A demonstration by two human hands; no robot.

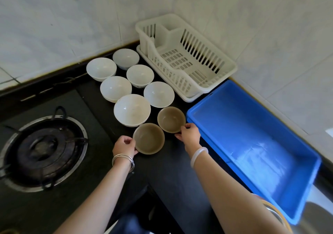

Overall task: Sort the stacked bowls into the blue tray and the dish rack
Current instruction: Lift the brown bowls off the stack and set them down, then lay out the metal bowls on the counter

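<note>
Two brown bowls stand on the dark counter. My left hand (pixel 124 146) grips the left rim of the near brown bowl (pixel 149 138). My right hand (pixel 189 134) grips the near right rim of the far brown bowl (pixel 171 119). Behind them stand several white bowls in two rows, the nearest and largest (pixel 132 109) touching the brown ones; some look stacked. The white dish rack (pixel 185 57) stands in the corner with nothing in it. The blue tray (pixel 252 143) lies to the right of my right hand, holding nothing.
A gas burner (pixel 42 150) with a black pan support sits at the left on the dark stove top. Tiled walls close off the back and right. A metal sink edge (pixel 319 215) shows at the lower right, past the tray.
</note>
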